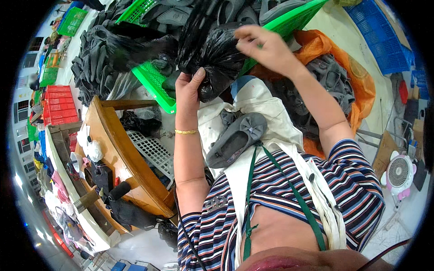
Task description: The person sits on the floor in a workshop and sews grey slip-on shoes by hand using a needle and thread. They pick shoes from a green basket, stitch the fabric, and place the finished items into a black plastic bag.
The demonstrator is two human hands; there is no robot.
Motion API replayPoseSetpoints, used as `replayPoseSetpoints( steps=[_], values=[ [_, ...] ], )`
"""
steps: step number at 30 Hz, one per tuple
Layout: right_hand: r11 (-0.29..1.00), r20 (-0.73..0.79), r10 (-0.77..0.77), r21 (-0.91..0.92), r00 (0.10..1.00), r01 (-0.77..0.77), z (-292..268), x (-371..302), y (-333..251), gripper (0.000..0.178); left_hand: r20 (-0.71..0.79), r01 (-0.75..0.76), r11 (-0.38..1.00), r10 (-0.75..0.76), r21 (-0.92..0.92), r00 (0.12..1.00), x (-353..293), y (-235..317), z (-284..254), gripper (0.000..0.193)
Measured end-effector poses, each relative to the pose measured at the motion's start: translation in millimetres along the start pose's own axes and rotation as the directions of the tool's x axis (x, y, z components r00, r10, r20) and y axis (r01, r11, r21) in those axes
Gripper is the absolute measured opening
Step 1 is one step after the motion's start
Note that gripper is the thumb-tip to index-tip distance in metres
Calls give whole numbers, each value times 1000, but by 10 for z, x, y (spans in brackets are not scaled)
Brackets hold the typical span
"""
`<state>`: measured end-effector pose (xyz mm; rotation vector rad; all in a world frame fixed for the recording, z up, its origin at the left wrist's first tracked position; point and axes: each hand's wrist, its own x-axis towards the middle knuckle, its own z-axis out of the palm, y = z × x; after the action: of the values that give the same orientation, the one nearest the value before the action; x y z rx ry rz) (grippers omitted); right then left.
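A shiny black plastic bag [221, 56] is bunched up in front of me, its film gathered and twisted. My left hand [189, 88] grips it from below, with the thumb pressed on the gathered film. My right hand [264, 49] is at the bag's right side, its fingers loosely bent and apart, slightly blurred; nothing shows between them. What the bag contains is hidden. On the white apron [271, 101] over my lap lies a grey slipper-like shoe [237, 140] with a bow, and part of another bow shows behind it.
Behind the bag, a green plastic basket [156, 88] holds several grey shoes. More grey shoes [92, 63] are heaped to the left. At the right, an orange sack [359, 97] is filled with them. A wooden stool or table [122, 158] stands left, and a small fan [400, 174] far right.
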<state>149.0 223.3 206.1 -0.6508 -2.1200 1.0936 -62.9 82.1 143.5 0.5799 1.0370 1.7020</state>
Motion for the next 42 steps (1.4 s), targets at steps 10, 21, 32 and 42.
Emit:
replayPoseSetpoints(
  steps=[10,21,32,42],
  values=[
    [698,370,-258,-567,892,437,382,62,60,18,230,-159,711,-4,685,973,63,117,19,51],
    [626,-190,-509,-751,840,209,-523,142,205,6,-153,49,983,-77,-178,985,242,526,-438,34],
    [793,-326,-158,-604,932,-77,-794,-62,773,14,-62,-339,895,371,290,927,56,596,-474,27],
    [805,231,-324,-442,918,395,-467,-192,37,43,354,-192,611,-156,768,922,-162,506,96,35]
  ],
)
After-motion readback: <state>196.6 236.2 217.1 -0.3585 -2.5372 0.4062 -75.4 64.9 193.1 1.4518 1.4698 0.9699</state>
